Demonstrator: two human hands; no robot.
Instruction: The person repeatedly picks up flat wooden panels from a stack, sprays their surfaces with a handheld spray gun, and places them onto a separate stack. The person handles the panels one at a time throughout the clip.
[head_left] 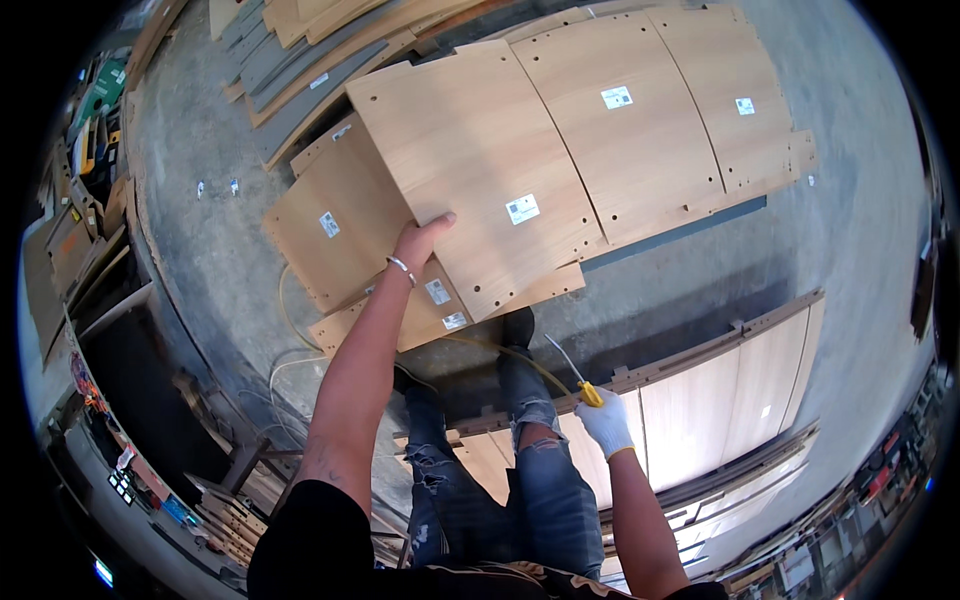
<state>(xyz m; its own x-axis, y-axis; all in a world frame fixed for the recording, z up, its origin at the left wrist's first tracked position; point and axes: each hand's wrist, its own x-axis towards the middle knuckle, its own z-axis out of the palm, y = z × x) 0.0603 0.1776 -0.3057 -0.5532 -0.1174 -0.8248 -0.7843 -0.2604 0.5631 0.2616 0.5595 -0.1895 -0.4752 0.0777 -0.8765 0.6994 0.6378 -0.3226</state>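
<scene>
My bare left hand [428, 236], with a bracelet at the wrist, grips the left edge of a light wood-coloured panel [470, 140]. The thumb lies on top and the fingers are hidden beneath the edge. The panel has small round holes and a white label, and lies tilted across other panels [345, 215]. In a white glove, my right hand [606, 422] is closed around a screwdriver [592, 394] with a yellow handle and long metal shaft. Its tip points up and left, apart from the panels.
More drilled panels [610, 120] lie beyond on the right. Stacked boards [330, 70] sit at the far left. Another row of panels [710, 400] stands at the near right. A thin hose [290, 310] runs over the concrete floor [200, 240] by my feet.
</scene>
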